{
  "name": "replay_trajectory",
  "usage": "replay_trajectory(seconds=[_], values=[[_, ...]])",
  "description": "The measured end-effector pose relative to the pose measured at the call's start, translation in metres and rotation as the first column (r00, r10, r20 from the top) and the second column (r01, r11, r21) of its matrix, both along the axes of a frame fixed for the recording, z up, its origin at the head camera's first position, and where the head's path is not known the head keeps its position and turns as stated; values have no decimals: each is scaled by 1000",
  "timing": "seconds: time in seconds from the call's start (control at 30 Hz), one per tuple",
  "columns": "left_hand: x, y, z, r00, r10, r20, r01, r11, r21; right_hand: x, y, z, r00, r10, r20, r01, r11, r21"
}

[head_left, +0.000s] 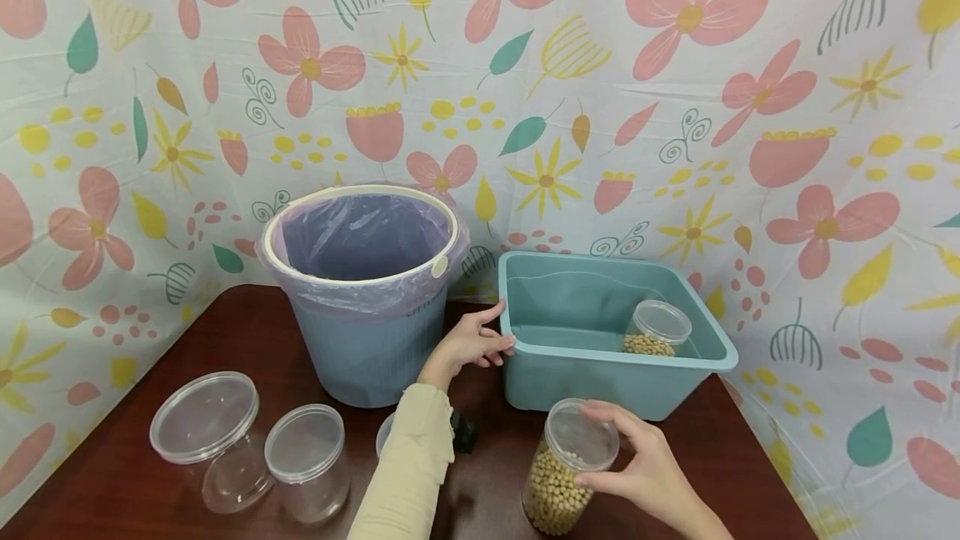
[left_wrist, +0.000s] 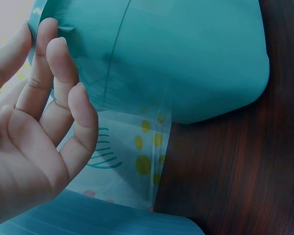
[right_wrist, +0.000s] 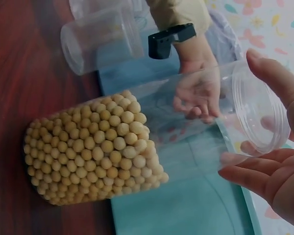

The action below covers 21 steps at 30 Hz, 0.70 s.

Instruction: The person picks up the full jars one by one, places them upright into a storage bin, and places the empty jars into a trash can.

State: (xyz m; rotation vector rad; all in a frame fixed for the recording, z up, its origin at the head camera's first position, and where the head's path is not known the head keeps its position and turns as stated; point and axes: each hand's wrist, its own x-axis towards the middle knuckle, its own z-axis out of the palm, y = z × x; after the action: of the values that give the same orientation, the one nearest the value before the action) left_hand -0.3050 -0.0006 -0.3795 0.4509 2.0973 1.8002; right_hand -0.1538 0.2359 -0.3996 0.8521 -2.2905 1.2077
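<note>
My left hand (head_left: 468, 342) is at the left front corner of a teal plastic basin (head_left: 600, 386), pinching its rim between thumb and finger; the other fingers bend loosely in the left wrist view. With my right hand (head_left: 637, 461) I hold a tall clear jar (head_left: 558, 473) by its lidded top, thumb and fingers on either side. Round tan beans (right_wrist: 93, 152) fill roughly its lower half or more. The jar stands slightly tilted in front of the basin, its base at the table. Inside the basin, at the right, sits a shorter lidded jar (head_left: 656, 327) with similar beans.
A blue bin (head_left: 367, 340) lined with a clear bag stands left of the basin. Two lidded jars without visible contents, one wide (head_left: 206, 419) and one narrower (head_left: 307, 461), stand at the table's left. Part of another clear container (head_left: 385, 432) shows behind my left sleeve. Patterned cloth hangs behind.
</note>
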Motion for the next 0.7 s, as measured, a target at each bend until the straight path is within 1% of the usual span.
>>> replay_trajectory(seconds=[0.13,0.33,0.47,0.57,0.7], values=[[1,0,1,1000,0,-2,0,1000,-3,-1,-2,-3,1000,-11,-27,10,999,-31],[2,0,-1,1000,-5,3,5,1000,-4,-1,-1,-6,996,-77,-36,75,995,-66],[1,0,-2,1000,-10,8,10,1000,3,-1,1,1,996,-78,-48,74,994,-74],[9,-2,9,1000,-11,9,11,1000,-1,-1,3,8,997,-56,-47,51,993,-103],[8,-2,10,1000,-2,1,2,1000,-5,-1,7,17,997,-44,-58,35,987,-154]])
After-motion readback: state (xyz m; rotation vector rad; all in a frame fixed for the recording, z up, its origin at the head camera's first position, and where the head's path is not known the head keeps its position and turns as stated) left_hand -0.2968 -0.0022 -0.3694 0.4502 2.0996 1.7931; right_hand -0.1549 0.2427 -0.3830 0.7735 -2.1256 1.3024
